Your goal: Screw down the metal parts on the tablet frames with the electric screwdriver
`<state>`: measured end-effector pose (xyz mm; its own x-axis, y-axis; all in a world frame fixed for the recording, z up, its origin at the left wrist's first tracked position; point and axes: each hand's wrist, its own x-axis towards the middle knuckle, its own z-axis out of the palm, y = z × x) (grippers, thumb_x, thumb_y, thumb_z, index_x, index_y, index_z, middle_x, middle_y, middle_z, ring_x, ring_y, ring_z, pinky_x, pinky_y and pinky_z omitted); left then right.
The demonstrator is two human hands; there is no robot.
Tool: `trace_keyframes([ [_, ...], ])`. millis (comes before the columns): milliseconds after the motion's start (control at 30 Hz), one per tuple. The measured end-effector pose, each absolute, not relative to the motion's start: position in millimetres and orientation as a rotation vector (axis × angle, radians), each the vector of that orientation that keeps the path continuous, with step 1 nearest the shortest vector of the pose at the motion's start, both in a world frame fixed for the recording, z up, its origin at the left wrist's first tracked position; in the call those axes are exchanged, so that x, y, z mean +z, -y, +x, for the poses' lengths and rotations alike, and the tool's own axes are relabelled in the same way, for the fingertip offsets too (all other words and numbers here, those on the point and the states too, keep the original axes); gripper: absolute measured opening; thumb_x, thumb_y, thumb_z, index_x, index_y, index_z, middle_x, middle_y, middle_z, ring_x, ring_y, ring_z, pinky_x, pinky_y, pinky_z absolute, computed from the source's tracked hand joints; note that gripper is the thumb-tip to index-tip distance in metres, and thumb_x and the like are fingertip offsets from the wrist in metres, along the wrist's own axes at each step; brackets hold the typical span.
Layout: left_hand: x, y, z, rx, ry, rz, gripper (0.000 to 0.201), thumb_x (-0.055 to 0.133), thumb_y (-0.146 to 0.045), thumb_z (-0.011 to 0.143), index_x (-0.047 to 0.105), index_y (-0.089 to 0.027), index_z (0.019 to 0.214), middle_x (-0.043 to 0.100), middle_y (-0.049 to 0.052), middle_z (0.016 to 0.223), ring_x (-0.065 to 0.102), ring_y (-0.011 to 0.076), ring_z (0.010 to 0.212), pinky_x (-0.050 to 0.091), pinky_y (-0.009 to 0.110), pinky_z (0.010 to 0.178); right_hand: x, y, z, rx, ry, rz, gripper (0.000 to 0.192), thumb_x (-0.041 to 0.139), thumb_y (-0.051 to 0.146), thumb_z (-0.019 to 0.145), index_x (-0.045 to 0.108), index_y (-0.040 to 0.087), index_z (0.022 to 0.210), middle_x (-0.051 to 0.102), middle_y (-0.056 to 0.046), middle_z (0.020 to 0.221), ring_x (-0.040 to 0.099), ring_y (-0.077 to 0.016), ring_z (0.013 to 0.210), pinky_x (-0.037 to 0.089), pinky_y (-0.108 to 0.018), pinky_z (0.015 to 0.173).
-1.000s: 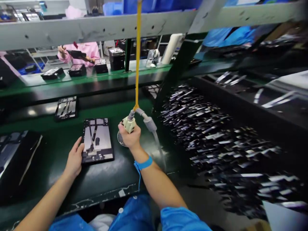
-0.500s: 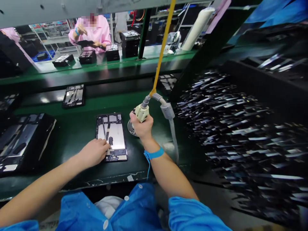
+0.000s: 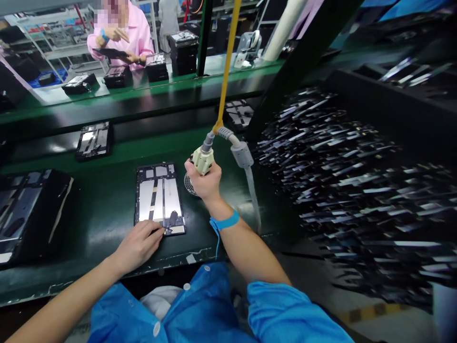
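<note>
At the far left, about nine o'clock, a dark tray [image 3: 24,214] of panels lies on the green counter [image 3: 107,200]. Above it, at ten o'clock, a second chassis [image 3: 93,140] sits on the raised belt, well apart from the work.

Near the centre, the left hand [image 3: 137,247] lies flat and loosely open, its fingertips pressing the near-left corner of the tablet chassis [image 3: 159,197]; it steadies the piece rather than gripping it. The chassis lies face-up on the counter, long side running toward twelve o'clock, its silver plates and a dark cable strip exposed.

Just to the right, the right hand [image 3: 205,183] is wrapped tight around the cream electric screwdriver [image 3: 203,159], which hangs from a yellow cord [image 3: 226,66] with a grey cable [image 3: 246,166] trailing off toward four o'clock. The tool is upright beside the chassis's far-right corner, over a small round mesh dish [image 3: 189,183]; its tip is hidden behind the hand.

Judging progress: the chassis is positioned and held, the driver is in hand, but whether any screws are seated cannot be told.

At eleven o'clock a co-worker in pink [image 3: 124,35] handles another panel across the line.
</note>
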<state>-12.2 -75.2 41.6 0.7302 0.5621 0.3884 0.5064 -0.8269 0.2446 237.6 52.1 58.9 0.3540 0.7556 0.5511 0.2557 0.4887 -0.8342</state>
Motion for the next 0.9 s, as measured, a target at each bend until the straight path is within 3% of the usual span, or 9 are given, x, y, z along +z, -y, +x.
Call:
trace_keyframes([
  [533,29.4,88.9,-9.8,0.796,-0.949,2.867,0.033,0.059,-0.001,0.094,0.064,-0.012,0.125,0.071,0.014,0.106,0.066,0.0254,0.096,0.057,0.04,0.082,60.4,-48.9,236.5,0.503,1.16,-1.08,0.021,0.076,0.041,0.083,0.07,0.023,0.091,0.073,-0.001,0.08,0.07,-0.0183,0.072,0.06,-0.033,0.075],
  [600,24.1,94.5,-12.5,0.825,-1.011,2.827,0.033,0.06,-0.005,0.095,0.065,-0.017,0.125,0.071,0.012,0.107,0.067,0.0248,0.097,0.056,0.041,0.087,63.4,-43.9,235.2,0.512,1.15,-1.111,0.023,0.075,0.044,0.082,0.07,0.022,0.088,0.073,-0.002,0.081,0.071,-0.0191,0.073,0.06,-0.033,0.076],
  [733,-3.1,91.0,-26.9,0.886,-1.112,2.827,0.033,0.061,-0.014,0.098,0.068,-0.026,0.127,0.07,0.01,0.115,0.065,0.0321,0.114,0.044,0.062,0.11,62.7,-39.0,234.4,0.568,1.166,-1.139,0.03,0.074,0.047,0.082,0.071,0.022,0.097,0.076,-0.002,0.086,0.072,-0.0202,0.077,0.062,-0.033,0.076],
  [900,-30.0,42.9,-30.6,0.888,-0.992,2.828,0.029,0.053,-0.035,0.104,0.071,-0.03,0.125,0.07,0.008,0.115,0.067,0.0298,0.111,0.039,0.062,0.116,62.1,-42.9,238.5,0.525,1.173,-1.166,0.027,0.076,0.046,0.08,0.07,0.022,0.091,0.076,-0.002,0.083,0.072,-0.02,0.074,0.062,-0.032,0.077],
])
